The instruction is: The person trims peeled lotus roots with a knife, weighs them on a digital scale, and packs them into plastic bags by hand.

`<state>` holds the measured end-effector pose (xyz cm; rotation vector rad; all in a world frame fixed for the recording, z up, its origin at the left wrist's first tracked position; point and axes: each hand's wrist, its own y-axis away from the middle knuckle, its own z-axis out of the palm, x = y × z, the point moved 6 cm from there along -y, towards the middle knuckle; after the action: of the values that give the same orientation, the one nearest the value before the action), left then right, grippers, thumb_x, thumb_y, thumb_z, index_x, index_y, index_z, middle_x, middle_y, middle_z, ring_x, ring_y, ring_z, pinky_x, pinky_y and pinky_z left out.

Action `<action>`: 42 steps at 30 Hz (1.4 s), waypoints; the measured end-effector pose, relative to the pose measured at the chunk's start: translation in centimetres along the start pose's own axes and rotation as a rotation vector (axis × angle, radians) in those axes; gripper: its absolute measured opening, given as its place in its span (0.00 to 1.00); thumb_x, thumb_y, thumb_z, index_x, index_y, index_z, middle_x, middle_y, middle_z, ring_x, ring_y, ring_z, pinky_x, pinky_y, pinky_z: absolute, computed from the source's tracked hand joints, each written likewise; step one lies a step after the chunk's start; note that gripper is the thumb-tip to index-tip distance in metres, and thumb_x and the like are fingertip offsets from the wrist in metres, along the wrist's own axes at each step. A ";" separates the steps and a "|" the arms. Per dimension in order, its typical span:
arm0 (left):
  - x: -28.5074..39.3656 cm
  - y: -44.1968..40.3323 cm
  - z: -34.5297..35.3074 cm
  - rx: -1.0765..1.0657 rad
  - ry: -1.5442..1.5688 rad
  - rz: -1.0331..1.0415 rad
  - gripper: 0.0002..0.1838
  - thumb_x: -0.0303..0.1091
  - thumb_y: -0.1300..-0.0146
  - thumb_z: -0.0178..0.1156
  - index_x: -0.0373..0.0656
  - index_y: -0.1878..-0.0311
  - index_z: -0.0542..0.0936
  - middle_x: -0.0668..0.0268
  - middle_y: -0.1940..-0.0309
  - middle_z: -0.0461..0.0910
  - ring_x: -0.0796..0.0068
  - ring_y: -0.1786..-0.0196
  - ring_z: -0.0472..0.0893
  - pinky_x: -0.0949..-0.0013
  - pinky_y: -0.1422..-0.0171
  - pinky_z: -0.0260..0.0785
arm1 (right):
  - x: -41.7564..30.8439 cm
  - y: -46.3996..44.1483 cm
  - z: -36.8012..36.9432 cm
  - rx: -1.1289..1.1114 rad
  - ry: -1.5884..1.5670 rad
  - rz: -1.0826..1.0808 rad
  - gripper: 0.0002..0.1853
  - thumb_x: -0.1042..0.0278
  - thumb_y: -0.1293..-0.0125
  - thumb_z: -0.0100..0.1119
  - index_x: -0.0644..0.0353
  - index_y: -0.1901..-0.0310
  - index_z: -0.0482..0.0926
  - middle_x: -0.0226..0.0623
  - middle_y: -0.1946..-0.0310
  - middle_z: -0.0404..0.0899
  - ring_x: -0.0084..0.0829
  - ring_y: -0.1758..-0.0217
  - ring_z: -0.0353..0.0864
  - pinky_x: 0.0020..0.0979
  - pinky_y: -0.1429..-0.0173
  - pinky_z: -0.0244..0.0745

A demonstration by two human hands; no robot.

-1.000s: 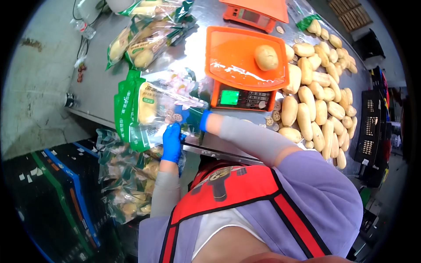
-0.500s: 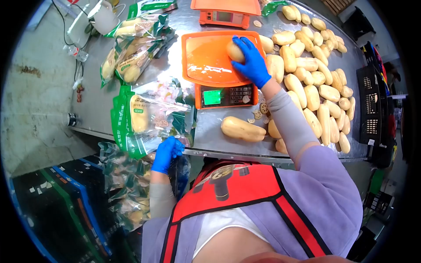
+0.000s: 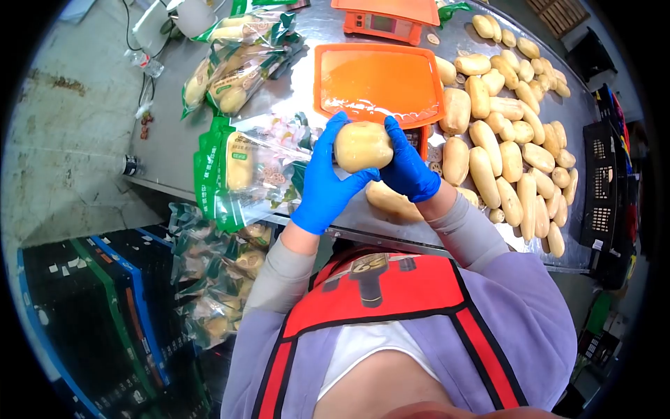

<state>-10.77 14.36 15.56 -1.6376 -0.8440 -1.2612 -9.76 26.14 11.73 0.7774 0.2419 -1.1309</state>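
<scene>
A short, thick piece of lotus root (image 3: 364, 145) is held up between both blue-gloved hands, in front of the orange scale. My left hand (image 3: 324, 187) grips its left side and underside; my right hand (image 3: 410, 167) closes on its right side. Just behind them lies the orange weighing pan (image 3: 380, 80) with nothing on it but wet shine. The hands and the root cover most of the scale's keypad and display. Below my right hand, a longer lotus root (image 3: 393, 203) rests near the table edge, partly hidden.
Many peeled lotus roots (image 3: 513, 157) spread over the right of the metal table. Green-printed plastic bags (image 3: 237, 171) with roots lie on the left, others (image 3: 227, 286) hang lower down. A second orange scale (image 3: 382, 21) stands behind. Black crates (image 3: 91, 314) are at lower left.
My right hand has lifted the lotus root off the orange pan and brought it toward my body. The left hand has risen from the table edge and taken hold of it too.
</scene>
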 end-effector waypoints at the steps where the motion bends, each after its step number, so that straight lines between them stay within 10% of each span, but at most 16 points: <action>1: -0.6 0.0 0.0 -0.002 -0.002 -0.031 0.46 0.34 0.55 0.72 0.41 0.33 0.58 0.57 0.37 0.63 0.64 0.36 0.66 0.64 0.36 0.62 | 0.1 0.0 -1.1 0.003 0.134 -0.018 0.29 0.37 0.32 0.36 0.55 0.48 0.72 0.32 0.67 0.79 0.23 0.73 0.75 0.21 0.73 0.65; 10: 0.5 0.7 -0.8 -0.003 0.039 -0.008 0.44 0.26 0.57 0.72 0.41 0.35 0.61 0.59 0.36 0.63 0.65 0.35 0.64 0.63 0.31 0.58 | -5.0 6.3 -6.4 -0.084 0.582 -0.036 0.18 0.53 0.35 0.52 0.61 0.68 0.79 0.29 0.80 0.75 0.18 0.78 0.72 0.17 0.74 0.64; 14: 0.7 1.4 -1.2 -0.001 0.026 0.015 0.42 0.24 0.58 0.71 0.41 0.36 0.63 0.58 0.36 0.63 0.63 0.34 0.63 0.62 0.31 0.58 | -7.9 6.4 -9.7 0.241 1.324 -0.526 0.12 0.69 0.42 0.60 0.65 0.57 0.78 0.41 0.54 0.76 0.32 0.50 0.74 0.30 0.45 0.67; 16: 0.8 1.4 -0.9 -0.013 0.014 0.020 0.42 0.24 0.58 0.71 0.41 0.37 0.63 0.58 0.36 0.63 0.62 0.34 0.63 0.62 0.31 0.57 | -8.7 7.4 -8.0 0.418 1.809 -0.932 0.26 0.68 0.42 0.61 0.61 0.41 0.68 0.41 0.42 0.68 0.33 0.40 0.68 0.32 0.37 0.63; 22: 0.7 1.9 -0.3 -0.042 0.032 0.083 0.41 0.22 0.57 0.70 0.41 0.37 0.64 0.58 0.36 0.62 0.61 0.33 0.62 0.61 0.30 0.55 | -2.9 5.0 -1.3 -0.368 0.528 -0.281 0.37 0.69 0.40 0.60 0.58 0.32 0.54 0.37 0.35 0.58 0.31 0.34 0.60 0.34 0.33 0.58; 42: 0.9 1.2 -1.0 -0.003 0.295 -0.101 0.27 0.33 0.44 0.59 0.38 0.40 0.66 0.59 0.41 0.68 0.68 0.39 0.68 0.65 0.35 0.60 | -1.2 5.3 1.6 -0.201 1.040 -0.852 0.37 0.69 0.51 0.71 0.60 0.39 0.64 0.39 0.40 0.67 0.32 0.41 0.69 0.32 0.42 0.67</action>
<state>-9.87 12.95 16.23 -1.3800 -0.7476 -1.5305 -5.95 27.03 15.78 1.0611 1.6535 -1.3455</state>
